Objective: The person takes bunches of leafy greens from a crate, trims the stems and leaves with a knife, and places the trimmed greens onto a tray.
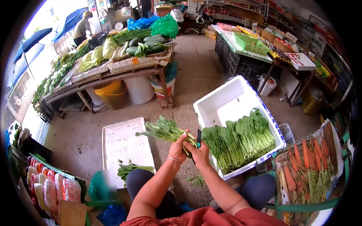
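In front of my knees, my left hand (178, 147) is wrapped round the stems of a bunch of leafy greens (162, 130), its leaves pointing left. Close against it, my right hand (198, 152) grips a small knife (199, 138) with a dark upright blade and a bit of teal. The stem ends lie between both hands, partly hidden by the fingers. To the right, a white foam box (217, 103) holds neat rows of greens (241, 141). On the left, a white foam lid (122, 137) lies on the floor with a few loose greens (132, 170) on it.
Carrots (305, 158) fill a crate at the right. Wrapped packages (51, 188) stand at the lower left. A vegetable stall (113, 67) is behind, with buckets (111, 94) beneath. Another table (222, 35) carries a green basket (250, 43). A person (82, 28) stands at the far left.
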{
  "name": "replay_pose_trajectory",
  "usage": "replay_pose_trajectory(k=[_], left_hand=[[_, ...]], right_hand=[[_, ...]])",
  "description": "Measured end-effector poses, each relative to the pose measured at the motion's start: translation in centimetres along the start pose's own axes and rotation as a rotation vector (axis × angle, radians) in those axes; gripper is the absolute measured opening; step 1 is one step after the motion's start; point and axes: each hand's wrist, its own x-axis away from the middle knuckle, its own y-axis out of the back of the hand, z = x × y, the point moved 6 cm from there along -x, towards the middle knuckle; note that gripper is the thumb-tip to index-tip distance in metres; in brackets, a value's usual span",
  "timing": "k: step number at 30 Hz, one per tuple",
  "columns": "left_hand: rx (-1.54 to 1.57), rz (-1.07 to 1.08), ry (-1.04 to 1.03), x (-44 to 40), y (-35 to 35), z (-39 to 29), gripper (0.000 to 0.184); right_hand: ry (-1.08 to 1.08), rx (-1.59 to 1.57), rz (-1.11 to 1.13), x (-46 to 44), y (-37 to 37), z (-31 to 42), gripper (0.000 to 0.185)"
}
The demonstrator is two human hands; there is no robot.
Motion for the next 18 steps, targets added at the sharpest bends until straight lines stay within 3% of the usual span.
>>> replay_pose_trajectory(k=[1,4,10,13,18], left_hand=[[-0.007,0.015,-0.001,0.0,0.1,0.1,0.031],[-0.118,-0.009,0.042,0.5,0.2,0.2,0.027],[-0.182,-0.039,0.061,0.2,0.2,1.0,0.027],[-0.222,0.006,0.178,0.3,0.4,1.8,0.037],[-0.277,0.014,0.144,1.4,-1.0,1.1,0.061]], right_hand=[[0.015,-0.004,-0.005,-0.2,0.1,0.3,0.045],[-0.223,-0.109,-0.058,-0.5,0.4,-0.2,0.040],[-0.304,-0.140,-0.146,-1.1,1.2,-1.0,0.026],[-0.410,-0.138,-0.204,-1.0,1.7,-0.6,0.021],[-0.387,-0.160,-0.206,-1.7,3.4,0.2,0.023]])
